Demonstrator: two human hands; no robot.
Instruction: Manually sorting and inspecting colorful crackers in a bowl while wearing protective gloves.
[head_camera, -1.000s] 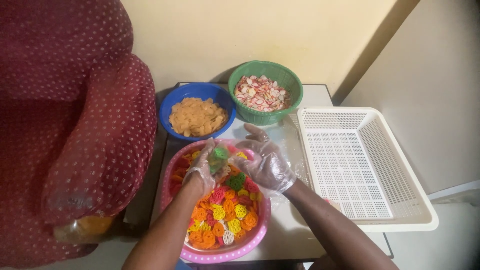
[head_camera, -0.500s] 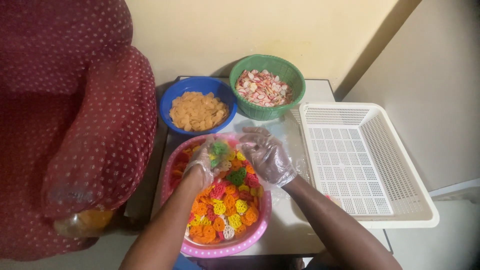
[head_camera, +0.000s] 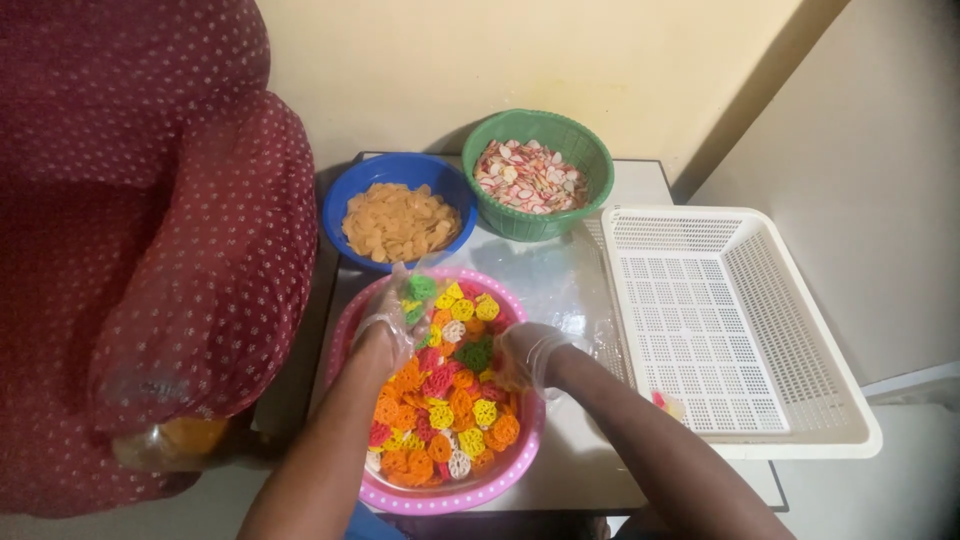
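- Both hands are wearing thin clear plastic gloves and are down in the round pink plastic basin (head_camera: 352, 340), which is heaped with flower-shaped snack pieces in orange, yellow, green, red and white (head_camera: 445, 415).
- Left hand (head_camera: 388, 328) sits at the basin's upper left, fingers curled loosely down onto the pieces. Can't really tell if it's gripping any; the glove crinkles hide that.
- Right hand (head_camera: 525, 355) is at the basin's right side, fingers bunched together and dug into the pile, looks closed around a few pieces.
- The basin sits at the front of the small pale table with a glossy top (head_camera: 560, 280), closest to the person.
- Behind it there are 2 more bowls: a round blue plastic bowl of pale orange chips (head_camera: 398, 215) on the left, and a green plastic mesh bowl of pink-and-white pieces (head_camera: 538, 175) on the right, just beside each other.
- On the right, a white rectangular perforated plastic tray (head_camera: 735, 330) hangs partly off the table edge.
- A dark red armchair with white dots (head_camera: 150, 230) fills the left side.
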